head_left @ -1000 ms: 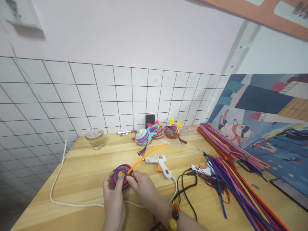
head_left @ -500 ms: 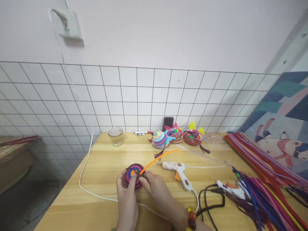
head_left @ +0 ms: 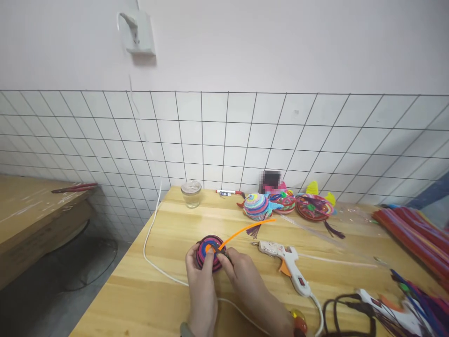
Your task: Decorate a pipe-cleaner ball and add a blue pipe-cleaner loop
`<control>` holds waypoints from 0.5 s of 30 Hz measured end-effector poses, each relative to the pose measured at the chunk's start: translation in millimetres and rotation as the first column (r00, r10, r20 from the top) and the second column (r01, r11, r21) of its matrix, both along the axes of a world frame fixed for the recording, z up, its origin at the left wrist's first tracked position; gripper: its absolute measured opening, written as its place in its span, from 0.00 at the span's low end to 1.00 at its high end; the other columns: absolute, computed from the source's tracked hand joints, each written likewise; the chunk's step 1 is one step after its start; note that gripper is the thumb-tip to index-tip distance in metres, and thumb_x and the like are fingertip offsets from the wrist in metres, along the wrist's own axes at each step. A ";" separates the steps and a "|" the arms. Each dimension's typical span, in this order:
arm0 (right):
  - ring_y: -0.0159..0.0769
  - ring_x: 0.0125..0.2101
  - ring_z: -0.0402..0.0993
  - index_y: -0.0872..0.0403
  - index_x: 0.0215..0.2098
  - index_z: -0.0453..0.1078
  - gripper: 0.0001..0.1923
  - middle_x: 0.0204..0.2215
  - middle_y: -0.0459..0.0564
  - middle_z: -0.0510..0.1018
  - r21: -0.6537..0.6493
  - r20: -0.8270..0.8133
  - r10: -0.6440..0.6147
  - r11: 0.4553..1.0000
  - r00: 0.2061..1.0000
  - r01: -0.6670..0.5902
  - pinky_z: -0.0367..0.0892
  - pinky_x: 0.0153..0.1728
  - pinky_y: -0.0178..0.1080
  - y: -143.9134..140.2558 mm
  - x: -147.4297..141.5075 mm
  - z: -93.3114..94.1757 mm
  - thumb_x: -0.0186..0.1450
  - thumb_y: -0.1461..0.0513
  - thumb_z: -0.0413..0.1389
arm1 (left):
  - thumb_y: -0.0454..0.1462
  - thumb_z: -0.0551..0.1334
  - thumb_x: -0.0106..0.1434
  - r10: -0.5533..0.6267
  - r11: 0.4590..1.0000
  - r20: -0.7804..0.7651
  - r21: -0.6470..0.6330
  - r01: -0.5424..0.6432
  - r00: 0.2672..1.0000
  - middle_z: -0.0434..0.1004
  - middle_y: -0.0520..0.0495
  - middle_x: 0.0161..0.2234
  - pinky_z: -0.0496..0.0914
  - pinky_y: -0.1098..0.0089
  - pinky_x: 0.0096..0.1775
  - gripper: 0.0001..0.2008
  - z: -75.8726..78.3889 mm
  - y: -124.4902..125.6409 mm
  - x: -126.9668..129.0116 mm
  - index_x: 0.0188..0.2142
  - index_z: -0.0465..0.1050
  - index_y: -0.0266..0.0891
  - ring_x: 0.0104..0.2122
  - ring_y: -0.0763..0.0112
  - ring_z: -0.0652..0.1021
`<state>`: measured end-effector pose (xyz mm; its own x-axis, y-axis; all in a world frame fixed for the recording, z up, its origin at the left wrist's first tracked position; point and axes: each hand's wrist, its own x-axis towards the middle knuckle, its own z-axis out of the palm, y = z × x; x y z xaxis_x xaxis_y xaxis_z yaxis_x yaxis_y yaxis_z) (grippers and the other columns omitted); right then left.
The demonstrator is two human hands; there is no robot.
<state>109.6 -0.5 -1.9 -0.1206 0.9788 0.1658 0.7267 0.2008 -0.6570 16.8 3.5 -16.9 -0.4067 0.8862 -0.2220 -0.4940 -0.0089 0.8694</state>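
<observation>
My left hand (head_left: 205, 285) is closed around the left and near edge of a round coiled disc (head_left: 202, 256), with the thumb pressed on its face. Rings of dark purple, pink and blue surround the disc's orange middle. My right hand (head_left: 243, 276) pinches a small dark piece (head_left: 220, 252) against the disc's right side; its kind is not clear. From beside these fingertips an orange chenille stem (head_left: 247, 228) sticks out in an arc up and to the right. Both hands are just above the table, and the disc's underside is hidden.
Right of my hands lies a white glue gun (head_left: 293, 264), with a second glue gun (head_left: 389, 311) near the front right. Decorated round fish (head_left: 258, 206) sit along the back beside a marker (head_left: 228, 192). A glass cup (head_left: 191, 194) stands back left; a white cord (head_left: 150, 260) crosses the table.
The view has turned left, so the scene sits farther right in the picture. Both hands still hold at the disc, and the orange stem still sticks out.
</observation>
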 end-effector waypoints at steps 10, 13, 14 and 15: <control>0.38 0.26 0.70 0.55 0.29 0.67 0.14 0.24 0.51 0.75 -0.045 -0.102 0.030 0.998 0.994 -0.035 0.57 0.27 0.35 8.4 -0.2 -9.1 0.65 0.57 0.46 | 0.38 0.64 0.51 0.004 0.999 0.060 -0.036 -0.002 0.998 0.71 0.48 0.37 0.69 0.70 0.36 0.16 -1.0 4.9 -2.5 0.38 0.64 0.41 0.35 0.69 0.74; 0.37 0.24 0.67 0.55 0.27 0.66 0.14 0.22 0.49 0.73 -0.068 -0.175 0.031 0.997 0.984 -0.043 0.56 0.26 0.35 9.2 0.3 -8.0 0.64 0.56 0.47 | 0.38 0.64 0.51 0.011 1.000 0.033 -0.026 -0.010 0.999 0.71 0.48 0.37 0.69 0.69 0.36 0.16 -2.7 6.0 -3.0 0.39 0.63 0.41 0.35 0.69 0.74; 0.36 0.24 0.67 0.55 0.26 0.65 0.14 0.22 0.48 0.73 -0.079 -0.210 0.033 0.996 0.977 -0.050 0.55 0.26 0.35 9.3 0.4 -7.1 0.64 0.56 0.47 | 0.37 0.64 0.51 0.016 1.000 0.019 -0.023 -0.015 1.000 0.71 0.48 0.37 0.69 0.69 0.37 0.16 -3.1 6.4 -3.4 0.39 0.63 0.41 0.36 0.69 0.74; 0.35 0.24 0.66 0.54 0.25 0.65 0.14 0.22 0.47 0.72 -0.091 -0.251 0.037 0.994 0.967 -0.062 0.56 0.27 0.34 9.3 0.5 -6.1 0.64 0.55 0.47 | 0.38 0.64 0.51 0.017 1.000 0.001 -0.019 -0.017 1.000 0.71 0.48 0.37 0.68 0.70 0.37 0.16 -3.4 6.6 -3.7 0.39 0.63 0.41 0.36 0.70 0.74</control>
